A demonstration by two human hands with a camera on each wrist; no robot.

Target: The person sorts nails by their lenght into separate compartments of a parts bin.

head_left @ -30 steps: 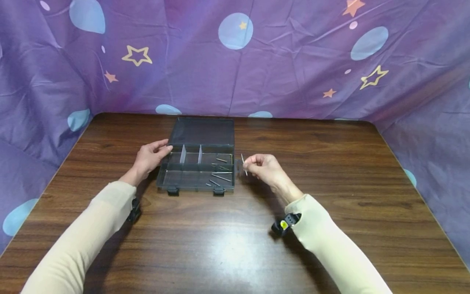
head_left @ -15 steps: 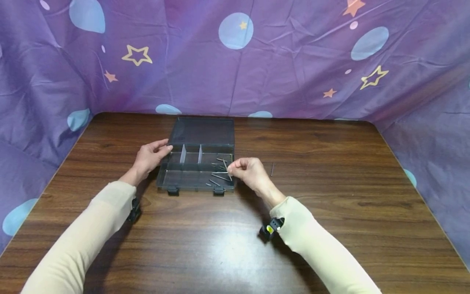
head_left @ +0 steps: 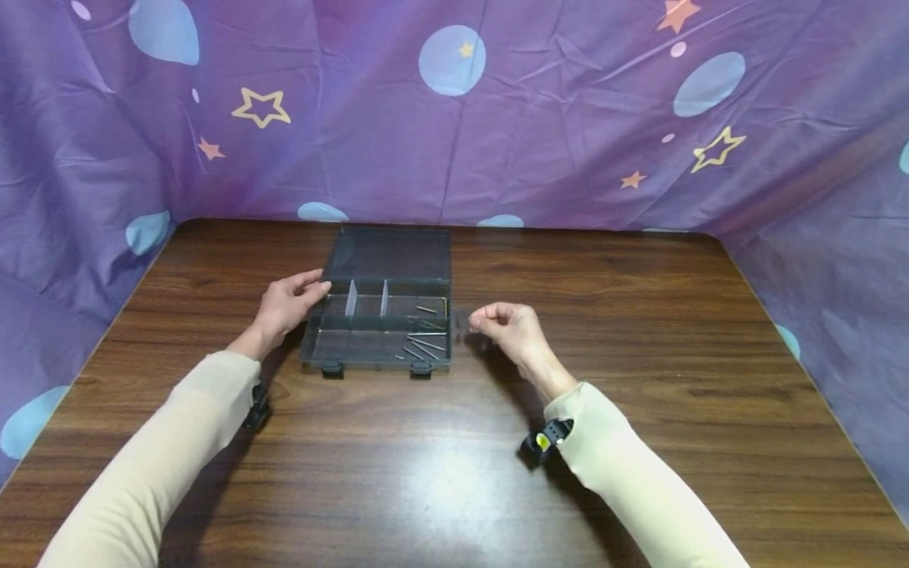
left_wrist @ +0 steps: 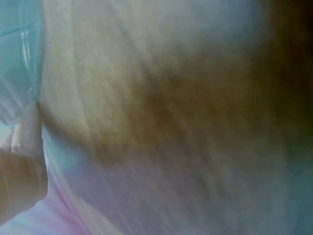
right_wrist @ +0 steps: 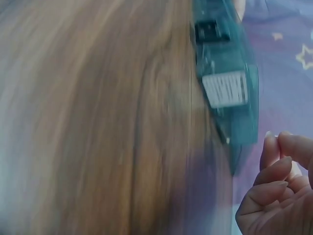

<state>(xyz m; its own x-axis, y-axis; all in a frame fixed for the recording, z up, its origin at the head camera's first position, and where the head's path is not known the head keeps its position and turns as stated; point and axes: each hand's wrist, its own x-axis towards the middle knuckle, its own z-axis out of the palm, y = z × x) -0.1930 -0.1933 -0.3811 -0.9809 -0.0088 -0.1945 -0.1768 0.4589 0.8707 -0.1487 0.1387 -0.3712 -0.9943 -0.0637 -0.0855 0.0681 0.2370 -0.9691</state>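
Note:
A dark translucent compartment box [head_left: 355, 347] lies with its lid [head_left: 394, 252] folded back, and two pale dividers [head_left: 385, 298] stand in its rear row. Several thin metal rods [head_left: 428, 345], like nails or bits, lie loose in its right part; their exact kind is too small to tell. My left hand [head_left: 280, 308] rests against the box's left edge, fingers mostly straight. My right hand [head_left: 514, 331] is in the air just right of the box, thumb and index tips together, other fingers curled. The right wrist view shows nothing between those tips.
The brown wooden table [head_left: 675, 394] extends around the box, with a purple patterned cloth [head_left: 568, 118] hanging behind it. A white label [right_wrist: 226, 89] is on the box's side. Two black latches [head_left: 420, 368] stick out at its front.
My right hand carried a thin rod over the box's right end, let it go there, and moved back right. A rod lying on the table is now out of sight. My left hand stayed put.

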